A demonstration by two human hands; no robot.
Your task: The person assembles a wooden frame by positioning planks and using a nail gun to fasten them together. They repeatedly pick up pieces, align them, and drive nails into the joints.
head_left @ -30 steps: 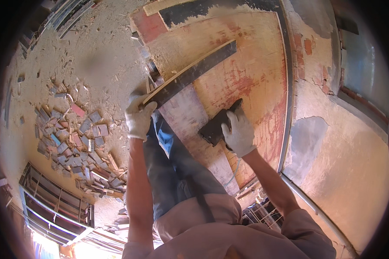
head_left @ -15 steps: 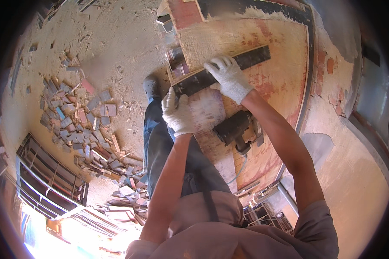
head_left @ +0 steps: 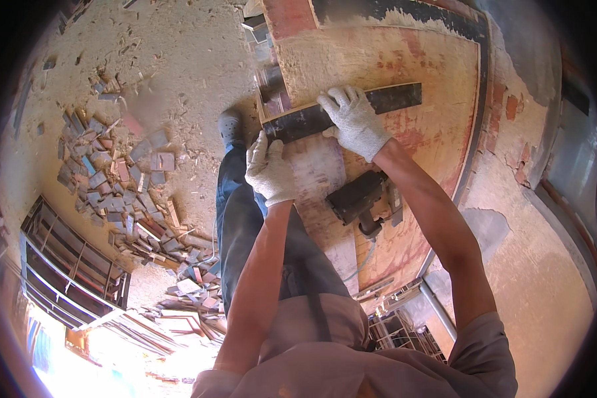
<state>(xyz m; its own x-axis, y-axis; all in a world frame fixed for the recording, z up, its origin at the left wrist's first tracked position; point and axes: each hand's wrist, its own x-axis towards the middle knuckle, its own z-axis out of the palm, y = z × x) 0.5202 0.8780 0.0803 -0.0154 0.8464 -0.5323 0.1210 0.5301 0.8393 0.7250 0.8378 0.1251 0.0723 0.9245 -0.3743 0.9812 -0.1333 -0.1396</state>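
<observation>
Worn bench (head_left: 378, 56) with red stains on the right; floor (head_left: 199, 63) on the left, strewn with wood offcuts (head_left: 123, 192). Nearest on the bench: a black power tool (head_left: 355, 197), lying untouched, cord toward me.

Just beyond it, a dark board (head_left: 302, 126) lies left to right, its left end near the bench's left edge. My left hand (head_left: 270, 176) has fingertips at that left end; cannot tell whether this grip is closed. My right hand (head_left: 357, 126) grips the board past its middle, fingers over the far edge, thumb on the near side. Farthest: dark strip (head_left: 391, 13) along the bench's far border.

Step in hand, as I judge it: placing and steadying the board. Next move likely calls for even pressure from both hands.

Versus one second ago: my right hand was on the power tool; now it is on the board.
</observation>
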